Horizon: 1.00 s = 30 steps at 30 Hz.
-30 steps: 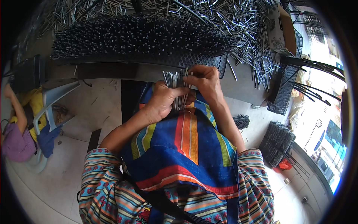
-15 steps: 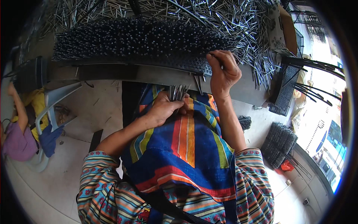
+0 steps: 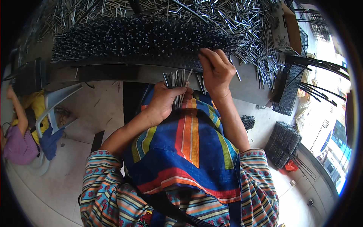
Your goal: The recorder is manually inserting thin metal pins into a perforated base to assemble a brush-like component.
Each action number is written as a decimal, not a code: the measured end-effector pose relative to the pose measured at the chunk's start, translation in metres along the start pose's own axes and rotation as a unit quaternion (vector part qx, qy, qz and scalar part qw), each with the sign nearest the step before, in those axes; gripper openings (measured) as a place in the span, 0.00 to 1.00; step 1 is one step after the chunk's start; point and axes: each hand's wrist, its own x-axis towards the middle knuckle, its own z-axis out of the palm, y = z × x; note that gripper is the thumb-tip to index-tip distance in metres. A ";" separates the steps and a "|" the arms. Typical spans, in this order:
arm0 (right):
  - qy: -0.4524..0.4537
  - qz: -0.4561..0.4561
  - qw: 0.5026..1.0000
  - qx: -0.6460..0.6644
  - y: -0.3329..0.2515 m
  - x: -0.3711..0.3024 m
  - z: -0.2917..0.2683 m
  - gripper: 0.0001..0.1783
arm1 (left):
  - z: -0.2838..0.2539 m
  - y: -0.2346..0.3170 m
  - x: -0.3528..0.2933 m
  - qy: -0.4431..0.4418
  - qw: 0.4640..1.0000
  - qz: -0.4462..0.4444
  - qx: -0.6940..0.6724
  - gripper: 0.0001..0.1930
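Note:
My left hand (image 3: 162,99) is closed around a bundle of thin metal strips (image 3: 174,79), held upright in front of the apron. The strips fan out above the thumb, and one leans to the right. My right hand (image 3: 219,73) is raised at the right part of a long black holder (image 3: 181,65) with small holes. Its thumb and forefinger are pinched by the holder's front; whatever lies between them is too small to make out. Dense rows of upright dark rods (image 3: 132,41) fill most of the holder.
Loose metal strips (image 3: 242,22) cover the table behind the holder. At the right are an open cardboard box (image 3: 289,28), a black mesh basket (image 3: 287,90) and stacked dark pieces (image 3: 283,145) on the floor. Another person in purple (image 3: 22,149) is at the left beside a grey chair (image 3: 56,104).
My right hand has moved left and slightly down along the holder. The left hand with its bundle has risen slightly, and the strips are more fanned out.

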 end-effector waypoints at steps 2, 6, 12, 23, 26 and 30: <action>-0.041 0.058 0.997 0.007 -0.004 -0.007 -0.006 0.07 | -0.001 0.002 -0.001 -0.013 1.000 0.008 -0.006 0.06; -0.252 0.341 0.887 0.180 0.006 -0.024 -0.012 0.07 | 0.006 0.009 -0.004 -0.057 0.998 0.022 0.009 0.07; -0.244 0.424 0.822 0.291 -0.003 -0.021 -0.018 0.04 | 0.010 0.002 -0.003 -0.074 0.997 0.007 0.010 0.07; 0.086 0.117 0.973 0.178 0.014 -0.004 -0.023 0.06 | -0.016 -0.029 -0.004 -0.076 0.993 -0.037 0.086 0.10; 0.096 0.108 0.974 0.176 0.014 -0.005 -0.023 0.07 | -0.012 -0.029 -0.006 -0.090 0.985 0.006 0.150 0.09; 0.112 0.108 0.967 0.201 0.014 -0.004 -0.024 0.08 | -0.010 -0.026 -0.010 -0.046 0.992 -0.002 0.116 0.07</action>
